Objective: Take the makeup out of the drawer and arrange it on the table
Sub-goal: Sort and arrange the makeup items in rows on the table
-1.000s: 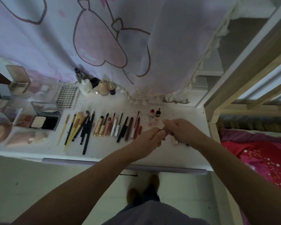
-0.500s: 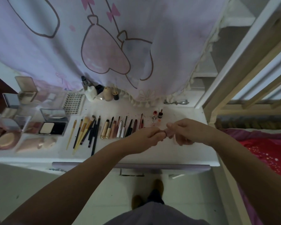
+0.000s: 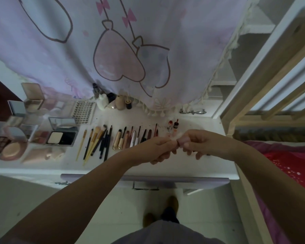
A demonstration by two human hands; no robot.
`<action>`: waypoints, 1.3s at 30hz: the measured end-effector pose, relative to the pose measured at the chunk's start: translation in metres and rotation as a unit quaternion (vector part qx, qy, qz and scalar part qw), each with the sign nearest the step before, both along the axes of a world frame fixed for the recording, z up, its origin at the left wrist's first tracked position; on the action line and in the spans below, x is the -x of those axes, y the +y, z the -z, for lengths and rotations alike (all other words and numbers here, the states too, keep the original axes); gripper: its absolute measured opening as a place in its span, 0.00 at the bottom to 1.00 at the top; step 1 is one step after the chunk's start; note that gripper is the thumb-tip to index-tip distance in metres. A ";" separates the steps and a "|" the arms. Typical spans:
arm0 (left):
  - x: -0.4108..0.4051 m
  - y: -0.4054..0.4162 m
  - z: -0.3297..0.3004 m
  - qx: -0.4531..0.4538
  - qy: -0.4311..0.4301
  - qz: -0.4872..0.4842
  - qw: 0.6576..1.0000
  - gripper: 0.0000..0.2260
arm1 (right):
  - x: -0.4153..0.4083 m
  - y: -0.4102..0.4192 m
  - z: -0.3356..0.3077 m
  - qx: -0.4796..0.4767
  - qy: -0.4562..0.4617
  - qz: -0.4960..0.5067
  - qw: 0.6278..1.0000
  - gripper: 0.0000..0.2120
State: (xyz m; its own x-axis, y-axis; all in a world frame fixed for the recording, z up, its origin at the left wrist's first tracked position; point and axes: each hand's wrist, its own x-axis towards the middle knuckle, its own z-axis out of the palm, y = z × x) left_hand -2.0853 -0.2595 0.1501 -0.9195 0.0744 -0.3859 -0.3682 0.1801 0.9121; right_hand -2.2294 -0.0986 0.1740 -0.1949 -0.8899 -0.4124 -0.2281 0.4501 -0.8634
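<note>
Both hands meet over the right part of the white table (image 3: 209, 166), raised above its surface. Left hand (image 3: 158, 148) has its fingers curled, tips pinching a small pinkish item (image 3: 179, 142); right hand (image 3: 195, 142) is curled round the other end of that same item. I can't tell what the item is, too small and mostly covered by fingers.

Makeup already on the table: a row of brushes (image 3: 95, 140) left of centre, fanned, handles toward the near edge. Just right of them a row of tubes and pencils (image 3: 132, 138), side by side, partly hidden behind the left hand. Two small red-capped bottles (image 3: 173, 124) stand just beyond the hands. Far left, blurred: open compacts and palettes (image 3: 62, 136), a round powder compact (image 3: 12, 149), a lash tray (image 3: 84, 111). A few bottles (image 3: 111, 101) stand at the far edge under the curtain (image 3: 130, 50).

Drawer front (image 3: 148, 178) shows below the near table edge; I can't see inside it. Red bedding (image 3: 289, 162) on the right, wooden frame (image 3: 271, 85) beyond it.
</note>
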 end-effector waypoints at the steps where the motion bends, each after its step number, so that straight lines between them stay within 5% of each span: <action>1: -0.002 -0.001 0.001 0.014 0.003 0.000 1.000 0.13 | -0.002 0.000 -0.001 -0.003 -0.014 0.002 1.000 0.05; 5: -0.007 -0.003 0.007 0.040 -0.009 0.022 0.999 0.14 | -0.011 -0.007 -0.001 -0.021 0.016 -0.013 1.000 0.11; 11: -0.014 -0.022 0.012 -0.266 -0.141 0.040 0.953 0.17 | -0.014 -0.004 0.001 0.048 0.083 -0.023 0.995 0.04; 15: -0.023 -0.031 0.025 -0.304 -0.158 0.018 0.939 0.17 | -0.007 0.004 0.006 0.055 0.161 0.012 0.985 0.07; 22: -0.017 -0.019 0.058 -0.163 -0.086 -0.126 0.975 0.09 | 0.005 0.010 0.054 -0.017 0.091 0.140 0.986 0.10; 28: 0.002 -0.001 0.093 0.055 -0.009 -0.274 0.960 0.05 | -0.012 -0.004 0.101 0.034 -0.158 0.364 0.917 0.09; 37: 0.049 0.011 0.136 0.294 0.099 -0.351 0.883 0.05 | -0.024 -0.057 0.153 0.093 -0.034 0.435 0.895 0.08; 39: 0.052 0.011 0.145 0.347 0.085 -0.350 0.866 0.07 | -0.025 -0.060 0.164 0.073 0.060 0.424 0.901 0.06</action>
